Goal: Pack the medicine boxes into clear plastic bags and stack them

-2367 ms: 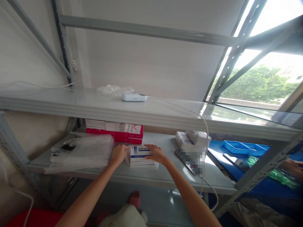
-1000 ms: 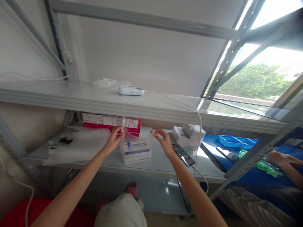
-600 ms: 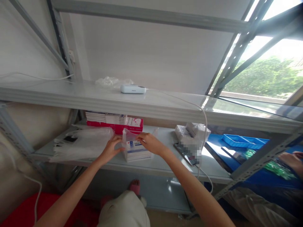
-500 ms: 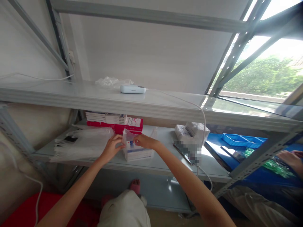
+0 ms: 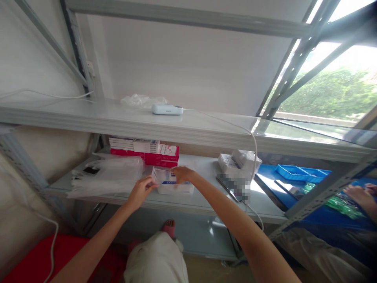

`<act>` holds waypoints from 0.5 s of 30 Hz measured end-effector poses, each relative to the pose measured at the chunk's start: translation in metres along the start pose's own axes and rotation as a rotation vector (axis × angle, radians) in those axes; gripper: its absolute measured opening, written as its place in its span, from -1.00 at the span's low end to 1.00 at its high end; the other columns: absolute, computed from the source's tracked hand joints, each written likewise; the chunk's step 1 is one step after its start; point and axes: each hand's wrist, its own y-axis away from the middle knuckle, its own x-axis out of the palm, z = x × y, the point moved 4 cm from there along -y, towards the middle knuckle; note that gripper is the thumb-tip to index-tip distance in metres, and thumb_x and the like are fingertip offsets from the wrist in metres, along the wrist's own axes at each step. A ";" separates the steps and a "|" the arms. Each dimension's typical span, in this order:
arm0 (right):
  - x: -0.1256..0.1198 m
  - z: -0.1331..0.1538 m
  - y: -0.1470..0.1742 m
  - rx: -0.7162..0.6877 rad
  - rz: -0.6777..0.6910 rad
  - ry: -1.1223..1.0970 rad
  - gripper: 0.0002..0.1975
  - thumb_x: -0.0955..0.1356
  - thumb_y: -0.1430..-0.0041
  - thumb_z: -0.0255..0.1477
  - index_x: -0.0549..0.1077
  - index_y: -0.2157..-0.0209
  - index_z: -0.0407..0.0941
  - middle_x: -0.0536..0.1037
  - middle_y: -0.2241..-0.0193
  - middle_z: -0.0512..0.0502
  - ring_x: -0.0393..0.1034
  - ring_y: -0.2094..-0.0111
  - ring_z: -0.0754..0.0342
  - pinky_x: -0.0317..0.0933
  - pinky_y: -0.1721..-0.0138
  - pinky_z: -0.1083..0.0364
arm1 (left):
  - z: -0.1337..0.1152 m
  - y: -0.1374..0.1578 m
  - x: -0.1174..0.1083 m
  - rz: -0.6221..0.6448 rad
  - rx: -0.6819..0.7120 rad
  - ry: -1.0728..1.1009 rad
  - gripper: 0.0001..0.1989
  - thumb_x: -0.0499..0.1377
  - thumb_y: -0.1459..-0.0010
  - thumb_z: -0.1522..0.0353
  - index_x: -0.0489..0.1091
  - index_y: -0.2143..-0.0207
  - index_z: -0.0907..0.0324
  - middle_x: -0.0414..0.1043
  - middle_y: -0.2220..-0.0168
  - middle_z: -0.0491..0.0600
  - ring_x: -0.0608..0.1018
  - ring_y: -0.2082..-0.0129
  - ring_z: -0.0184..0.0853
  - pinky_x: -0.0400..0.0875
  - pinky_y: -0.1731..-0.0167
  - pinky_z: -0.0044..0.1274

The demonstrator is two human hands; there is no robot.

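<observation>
A clear plastic bag stands on the lower shelf with a stack of white and blue boxes inside it. My left hand pinches the left edge of the bag's mouth between thumb and fingers. Over the bag, my right hand reaches in from the right with its fingers bent down at the boxes. Bag film and the hand itself hide those fingertips, so what they grip is unclear. Left of the bag lies a pile of flat plastic bags.
Pink and white boxes are stacked behind the bag. To the right are wrapped white boxes and a phone on a cable. A white device sits on the upper shelf. Another person's hand is at far right.
My right hand has moved slightly right and its fingers now point down into the bag. My left hand is lower, still at the bag's left edge. The view has shifted slightly.
</observation>
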 end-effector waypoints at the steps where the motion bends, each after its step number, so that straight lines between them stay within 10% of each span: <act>1: -0.001 -0.001 0.001 0.014 0.005 0.008 -0.17 0.57 0.28 -0.28 0.37 -0.10 -0.13 0.47 -0.02 -0.23 0.37 -0.01 -0.22 0.27 0.04 -0.01 | 0.001 0.002 0.002 -0.006 -0.024 0.004 -0.79 0.16 -0.13 0.27 0.40 0.49 0.18 0.40 0.43 -0.05 0.47 0.38 -0.31 0.35 0.42 -0.56; 5: -0.002 -0.008 -0.001 0.031 0.030 -0.021 -0.16 0.58 0.30 -0.27 0.37 -0.09 -0.14 0.49 0.00 -0.22 0.40 0.03 -0.20 0.30 0.09 0.02 | 0.021 0.000 0.006 -0.093 -0.072 0.003 -0.81 0.20 -0.08 0.21 0.41 0.37 0.16 0.43 0.32 -0.02 0.49 0.32 -0.29 0.41 0.38 -0.52; 10: -0.002 -0.016 -0.003 0.033 0.024 -0.074 -0.04 0.59 0.37 -0.21 0.30 -0.14 -0.13 0.46 -0.04 -0.22 0.39 0.01 -0.20 0.30 0.09 0.02 | 0.078 -0.010 0.023 -0.006 -0.135 -0.129 -0.14 0.46 0.40 0.36 0.31 -0.07 0.20 0.24 -0.16 0.21 0.31 -0.14 0.01 0.25 -0.10 -0.26; 15: -0.007 -0.020 0.002 0.055 -0.065 -0.103 -0.07 0.59 0.39 -0.20 0.33 -0.11 -0.06 0.49 0.00 -0.20 0.40 0.02 -0.20 0.28 0.07 0.01 | 0.101 -0.004 0.056 0.181 -0.267 -0.384 -0.77 0.29 0.00 0.33 0.53 0.23 0.15 0.44 0.00 0.11 0.40 -0.07 -0.04 0.22 -0.07 -0.22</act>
